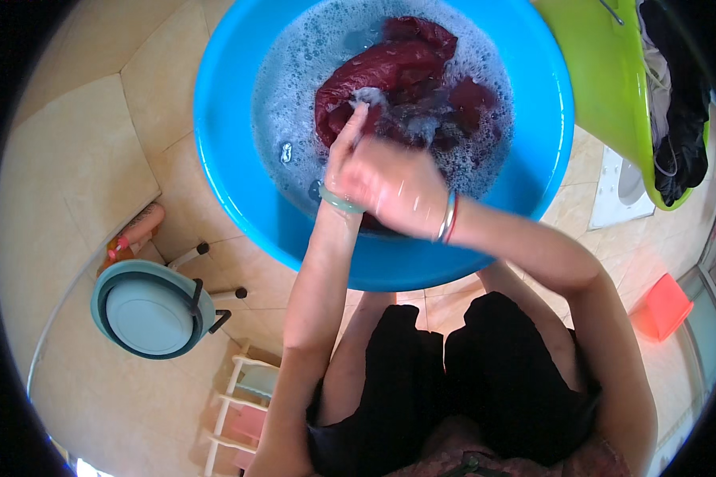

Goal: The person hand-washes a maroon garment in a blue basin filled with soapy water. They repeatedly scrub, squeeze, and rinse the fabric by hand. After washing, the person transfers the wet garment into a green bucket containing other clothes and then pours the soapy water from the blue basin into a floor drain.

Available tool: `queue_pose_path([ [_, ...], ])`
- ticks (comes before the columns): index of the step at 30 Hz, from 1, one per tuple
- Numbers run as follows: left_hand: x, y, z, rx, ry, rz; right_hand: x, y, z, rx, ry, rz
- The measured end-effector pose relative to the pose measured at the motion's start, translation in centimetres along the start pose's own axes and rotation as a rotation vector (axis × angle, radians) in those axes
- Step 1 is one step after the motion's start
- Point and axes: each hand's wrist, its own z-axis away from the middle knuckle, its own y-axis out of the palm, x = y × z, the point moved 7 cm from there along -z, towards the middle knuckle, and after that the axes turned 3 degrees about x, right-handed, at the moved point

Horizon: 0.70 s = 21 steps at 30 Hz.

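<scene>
A wide blue basin (222, 171) holds sudsy water (294, 87) with a dark red wet garment (374, 67) bunched in it. My left hand (347, 153), with a pale green bangle at its wrist, is over the near side of the garment. One of its fingers stretches out towards a clump of foam; the others are hidden. Across it lies my right hand (396, 189), wet and smeared by motion, with a silver bangle and a red band at the wrist. Its fingers cannot be made out. No garment shows in either hand.
At the right stands a tilted green tub (597, 71) with dark and pale clothes (672, 103). Beyond it a white floor fixture (616, 195) and an orange-red container (662, 308) show. On the left are a grey-green folding basin (147, 318) and a white rack (229, 397).
</scene>
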Motion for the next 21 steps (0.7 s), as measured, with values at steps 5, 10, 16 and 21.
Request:
queue_pose_path([
  [5,-0.2,4.2,-0.6,0.319,-0.152,0.729,6.2,-0.2,0.0,-0.178,-0.329,0.142],
  [10,-0.1,2.8,1.0,-0.490,0.008,0.091,-2.6,-4.1,-4.5,-0.367,-0.083,0.155],
  [16,1.0,4.1,0.8,-0.451,-0.203,0.168,-6.5,-3.5,-2.5,-0.403,0.120,0.123],
  [21,0.5,3.9,0.6,0.244,-0.019,0.679,3.3,-0.5,0.4,-0.167,-0.094,-0.034],
])
